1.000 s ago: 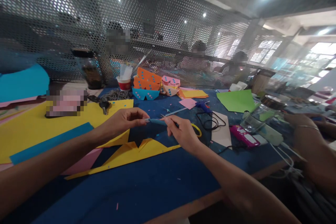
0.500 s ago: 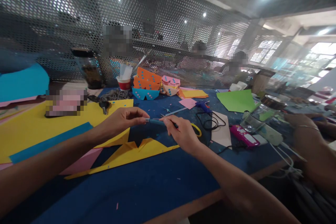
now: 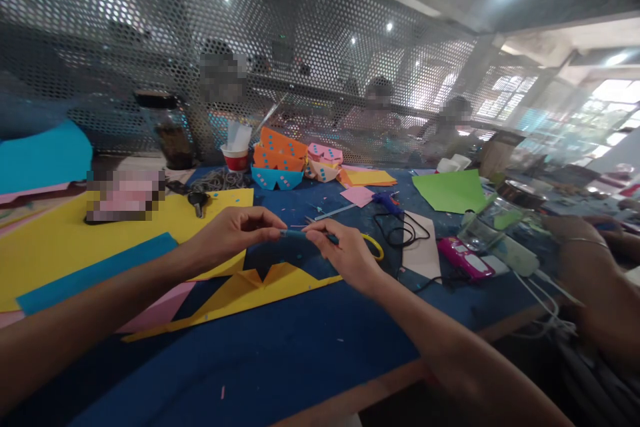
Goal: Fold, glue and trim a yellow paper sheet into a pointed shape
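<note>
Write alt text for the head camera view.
Left hand and right hand pinch the two ends of a thin blue strip above a blue table strewn with yellow paper, scissors and folded paper pieces.

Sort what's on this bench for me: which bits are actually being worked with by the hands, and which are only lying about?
In use:
left hand
right hand
thin blue strip, pinched between both hands

Lying about:
cut yellow paper
yellow-handled scissors
blue glue gun
green sheet
red cup
pile of folded paper pieces
pink device
</note>
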Demonstrator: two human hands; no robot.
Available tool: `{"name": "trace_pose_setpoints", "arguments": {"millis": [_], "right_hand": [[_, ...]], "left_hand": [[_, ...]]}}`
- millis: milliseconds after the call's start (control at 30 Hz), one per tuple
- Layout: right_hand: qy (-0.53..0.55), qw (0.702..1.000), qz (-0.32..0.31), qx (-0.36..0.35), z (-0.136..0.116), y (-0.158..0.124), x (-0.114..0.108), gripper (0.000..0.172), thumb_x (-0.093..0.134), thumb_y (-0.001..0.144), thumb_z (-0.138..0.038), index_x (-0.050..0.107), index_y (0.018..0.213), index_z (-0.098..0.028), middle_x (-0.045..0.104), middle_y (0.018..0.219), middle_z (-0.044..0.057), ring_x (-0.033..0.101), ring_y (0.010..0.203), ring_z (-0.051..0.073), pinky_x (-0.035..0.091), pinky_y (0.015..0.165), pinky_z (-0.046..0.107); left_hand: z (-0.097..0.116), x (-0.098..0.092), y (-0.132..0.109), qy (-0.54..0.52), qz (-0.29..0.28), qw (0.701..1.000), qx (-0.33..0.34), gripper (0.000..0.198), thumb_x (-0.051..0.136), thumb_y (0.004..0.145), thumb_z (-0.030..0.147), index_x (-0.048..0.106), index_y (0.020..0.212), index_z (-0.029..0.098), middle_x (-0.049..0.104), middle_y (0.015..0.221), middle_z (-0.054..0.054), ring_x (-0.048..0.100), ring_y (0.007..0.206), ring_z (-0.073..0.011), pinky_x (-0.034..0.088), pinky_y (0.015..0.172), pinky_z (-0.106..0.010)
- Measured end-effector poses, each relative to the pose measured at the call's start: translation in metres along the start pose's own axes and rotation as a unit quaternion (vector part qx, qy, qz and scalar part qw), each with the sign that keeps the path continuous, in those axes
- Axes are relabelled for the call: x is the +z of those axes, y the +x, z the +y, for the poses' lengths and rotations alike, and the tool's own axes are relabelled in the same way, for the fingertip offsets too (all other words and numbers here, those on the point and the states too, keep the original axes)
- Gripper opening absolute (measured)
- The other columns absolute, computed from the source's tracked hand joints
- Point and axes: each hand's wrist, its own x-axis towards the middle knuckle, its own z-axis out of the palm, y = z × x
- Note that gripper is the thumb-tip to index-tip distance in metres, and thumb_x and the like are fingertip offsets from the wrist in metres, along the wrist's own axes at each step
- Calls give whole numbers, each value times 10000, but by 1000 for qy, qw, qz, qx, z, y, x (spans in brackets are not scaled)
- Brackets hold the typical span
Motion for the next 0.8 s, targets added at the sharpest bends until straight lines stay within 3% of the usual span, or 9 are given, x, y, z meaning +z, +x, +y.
{"name": "trace_pose_setpoints", "arguments": {"millis": [467, 633, 700, 800], "right_hand": [[19, 1000, -4, -17, -4, -4, 1, 351, 674, 1211, -521, 867, 1158, -233, 757, 858, 10, 724, 825, 212, 559, 821, 316], [17, 1000, -13, -3, 1, 0, 5, 350, 646, 1236, -509, 843, 1185, -224, 767, 863, 0, 732, 827, 206, 566, 825, 311], [-1, 1000, -12, 4, 6, 4, 9, 331, 630, 1257, -479, 840, 1245, -223, 815, 934, 20, 778, 909, 221, 592, 891, 328], [-87, 995, 42, -10, 14, 10, 13, 268, 673, 1256, -401, 828, 1406, -241, 876, 1327, 117, 795, 1307, 296, 589, 1160, 435]], "left_hand": [[8, 3, -8, -9, 11, 1000, 2, 504, 997, 845, 795, 971, 931, 298, 874, 835, -47, 808, 806, -248, 711, 796, -365], [1, 5, -3, 15, 22, 1000, 0, 574, 949, 875, 838, 972, 999, 278, 919, 924, -72, 846, 876, -275, 723, 836, -382], [-5, 3, 3, 31, 35, 999, -1, 628, 933, 861, 869, 971, 1037, 267, 938, 980, -86, 865, 929, -295, 730, 874, -396], [-16, -5, 16, 62, 69, 996, -5, 703, 879, 858, 908, 966, 1103, 256, 959, 1069, -103, 888, 1032, -329, 739, 983, -439]]}}
